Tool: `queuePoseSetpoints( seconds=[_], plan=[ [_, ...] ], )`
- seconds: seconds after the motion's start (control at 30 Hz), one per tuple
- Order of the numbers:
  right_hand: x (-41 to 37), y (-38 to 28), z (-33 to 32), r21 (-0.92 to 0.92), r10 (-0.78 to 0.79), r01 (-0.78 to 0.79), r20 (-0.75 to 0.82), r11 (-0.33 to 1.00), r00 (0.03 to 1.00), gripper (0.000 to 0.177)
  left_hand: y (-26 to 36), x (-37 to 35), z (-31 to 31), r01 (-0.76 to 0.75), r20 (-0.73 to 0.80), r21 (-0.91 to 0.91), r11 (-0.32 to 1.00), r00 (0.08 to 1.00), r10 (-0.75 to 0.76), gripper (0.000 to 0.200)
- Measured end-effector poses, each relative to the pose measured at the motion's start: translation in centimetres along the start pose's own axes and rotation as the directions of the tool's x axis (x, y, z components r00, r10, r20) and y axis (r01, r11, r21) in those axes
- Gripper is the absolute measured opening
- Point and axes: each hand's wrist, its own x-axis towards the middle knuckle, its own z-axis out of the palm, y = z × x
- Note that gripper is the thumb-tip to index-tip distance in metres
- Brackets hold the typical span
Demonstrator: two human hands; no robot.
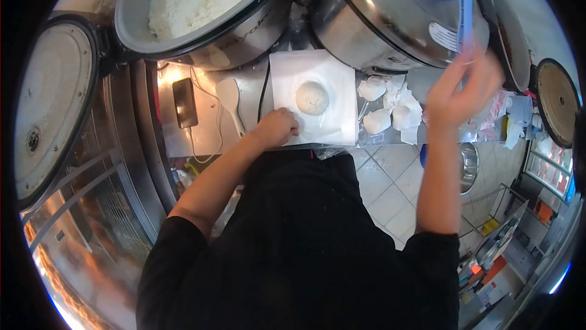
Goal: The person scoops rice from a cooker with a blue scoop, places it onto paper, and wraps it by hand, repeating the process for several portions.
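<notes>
A dome of white rice [312, 98] sits on a sheet of white paper [342, 73] on the metal counter. My left hand [278, 128] is closed, its curled fingers on the paper's near left edge. To the right, my raised right hand [467, 90], blurred by motion, has its fingers at the lower end of a blue ladle's handle. The blue ladle [465, 6] lies over the lid of the closed cooker [390, 9], bowl at the far end. Several white paper-wrapped bundles [376, 121] lie between the paper sheet and my right forearm.
An uncovered cooker [244, 37] full of white rice stands at the back left. A phone [184, 104] with a cable and a white rice paddle [230, 104] lie on the counter. Round lids stand at both sides. A metal bowl [469, 168] is below, right.
</notes>
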Motion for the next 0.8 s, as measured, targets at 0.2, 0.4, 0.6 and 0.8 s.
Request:
queuePoseSetpoints(
  seconds=[0.2, 0.4, 0.6, 0.8],
  plan=[
    [-22.1, -9.6, 0.1, 0.332, -0.068, -0.376, 0.820, 0.865, 0.568, 0.056, 3.3, 0.3, -2.5, 0.069, -0.167, 0.022, 0.997, 0.984, -0.064, 0.006],
    [-28.2, -5.4, 1.5, 0.356, -0.043, -0.484, 0.837, 0.799, 0.545, 0.059, 3.0, -0.8, -2.7, -0.159, -0.235, 0.176, 0.971, 0.952, 0.198, 0.014],
    [-28.1, -7.7, -2.4, 0.600, -0.290, -0.305, 0.693, 0.740, 0.661, 0.018, 0.7, -5.0, -1.7, -0.291, -0.253, 0.154, 0.944, 0.912, 0.323, 0.012],
    [-29.8, -10.3, 2.9, 0.073, 0.203, -0.448, 0.819, 0.891, 0.536, 0.018, 0.7, 0.3, -3.8, 0.271, -0.264, -0.059, 0.961, 0.924, -0.277, 0.020]
  ],
)
